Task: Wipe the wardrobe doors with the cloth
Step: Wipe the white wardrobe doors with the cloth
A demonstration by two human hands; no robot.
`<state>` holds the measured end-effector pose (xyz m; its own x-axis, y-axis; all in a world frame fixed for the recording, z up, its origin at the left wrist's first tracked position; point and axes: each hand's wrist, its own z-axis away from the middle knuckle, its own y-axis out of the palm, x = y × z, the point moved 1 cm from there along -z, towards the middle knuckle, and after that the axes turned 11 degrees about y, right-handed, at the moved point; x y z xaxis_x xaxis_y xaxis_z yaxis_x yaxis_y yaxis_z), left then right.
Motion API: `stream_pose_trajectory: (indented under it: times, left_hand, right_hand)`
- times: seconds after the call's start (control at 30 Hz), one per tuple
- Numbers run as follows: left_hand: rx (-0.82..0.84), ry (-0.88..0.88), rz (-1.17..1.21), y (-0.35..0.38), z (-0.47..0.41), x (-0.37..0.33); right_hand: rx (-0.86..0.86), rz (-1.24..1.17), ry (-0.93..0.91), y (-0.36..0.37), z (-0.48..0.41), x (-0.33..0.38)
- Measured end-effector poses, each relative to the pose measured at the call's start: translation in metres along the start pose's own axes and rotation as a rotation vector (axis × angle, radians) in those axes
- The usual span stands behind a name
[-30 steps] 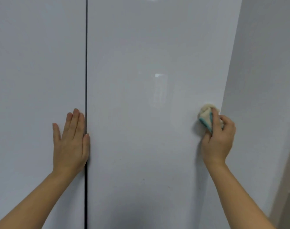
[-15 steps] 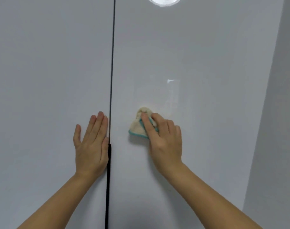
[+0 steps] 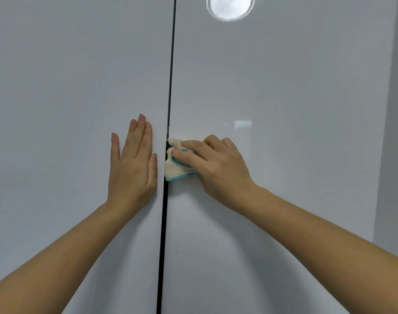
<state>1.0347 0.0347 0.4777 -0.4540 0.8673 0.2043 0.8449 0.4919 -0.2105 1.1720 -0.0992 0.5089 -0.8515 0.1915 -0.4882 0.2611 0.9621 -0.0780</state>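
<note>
Two glossy white wardrobe doors fill the view, the left door point(image 3: 68, 87) and the right door point(image 3: 284, 87), split by a thin dark gap point(image 3: 170, 87). My left hand point(image 3: 132, 164) lies flat on the left door, fingers straight, just beside the gap. My right hand point(image 3: 213, 168) grips a bunched cream cloth with a teal edge point(image 3: 174, 169) and presses it on the right door at its left edge, touching the gap. Part of the cloth is hidden under my fingers.
A round ceiling light reflection point(image 3: 229, 5) shines at the top of the right door. A plain grey wall point(image 3: 395, 132) adjoins the wardrobe on the far right.
My right hand has swept the cloth leftward across the right door, from its right edge to the gap. The left hand has stayed flat on the left door.
</note>
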Motion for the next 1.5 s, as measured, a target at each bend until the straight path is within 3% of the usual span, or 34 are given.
stream_pose_trajectory:
  times: [0.17,0.4,0.63,0.8,0.93,1.23,1.3,1.5]
  left_hand:
    - [-0.051,-0.020,-0.016,0.017,0.055,-0.021]
    - [-0.144,-0.097,0.109,0.034,0.094,-0.048]
    - [-0.191,-0.100,0.093,0.041,0.100,-0.050]
    - [-0.247,-0.091,0.140,0.044,0.104,-0.048]
    - [-0.262,-0.086,0.132,0.043,0.104,-0.046]
    - [-0.251,-0.072,0.124,0.044,0.105,-0.049]
    - [-0.249,-0.077,0.128,0.044,0.104,-0.048]
    - [-0.255,-0.082,0.140,0.044,0.106,-0.051]
  right_hand:
    - [-0.009,-0.012,0.001,0.007,0.027,0.015]
    - [0.083,0.029,-0.132,0.003,0.083,0.037]
    - [-0.012,0.121,-0.216,0.006,0.079,0.022]
    - [-0.119,0.174,0.023,0.001,0.024,-0.008]
    - [-0.074,0.142,0.216,-0.001,0.005,-0.015]
    - [0.053,0.059,-0.141,-0.021,0.099,-0.006]
    - [0.034,0.101,-0.061,-0.026,0.087,-0.018]
    - [-0.131,0.210,0.487,-0.062,0.069,-0.085]
